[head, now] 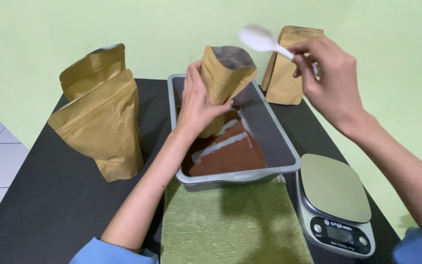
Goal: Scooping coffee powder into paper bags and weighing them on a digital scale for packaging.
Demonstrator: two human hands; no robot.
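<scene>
Pouches [101, 117] of brown paper stand near the tabletop's [35, 195] left edge; the left hand [197, 102] clasps an open pouch [225, 73] upright over the grey tray [269, 122] of brown powder, catching spills, while the right hand [328, 78] pinches a white spoon [264, 41] above, beside a scale [335, 205] at the right edge.

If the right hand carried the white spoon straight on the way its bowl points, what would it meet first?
The spoon in the right hand points left and slightly up, above the open pouch held by the left hand. It would probably pass over the pouch's mouth; beyond that only the green wall shows, though depth is unclear.
</scene>
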